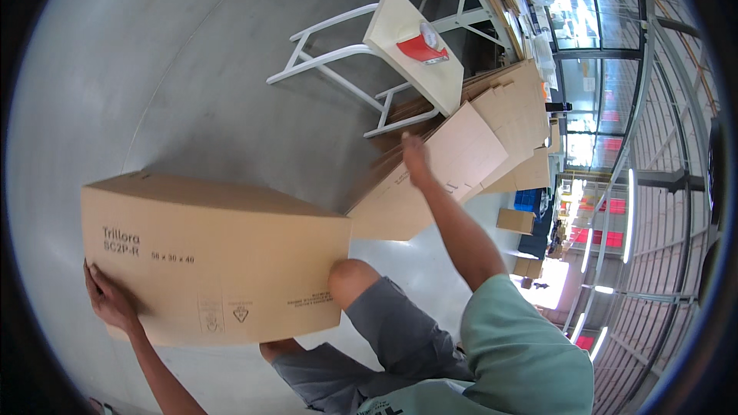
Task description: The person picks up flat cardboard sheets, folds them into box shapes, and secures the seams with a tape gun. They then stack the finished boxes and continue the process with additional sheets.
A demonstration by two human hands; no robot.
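Here, the left hand (110, 300) at eight o'clock grips the flattened cardboard box (215, 257), braced against a knee (350, 277); the right hand (416, 160), grip unclear, reaches the leaning cardboard stack (461, 161) at one o'clock.

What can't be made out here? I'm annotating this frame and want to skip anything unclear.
Head view only:
- Left hand: its palm and most of its fingers are hidden behind the assembled cardboard box.
- Right hand: motion-blurred at the flat cardboard stack; grip unclear.
- Red tape dispenser on the white table: too small for detail.
- Small boxes farther off: tiny, warped by the fisheye rim.
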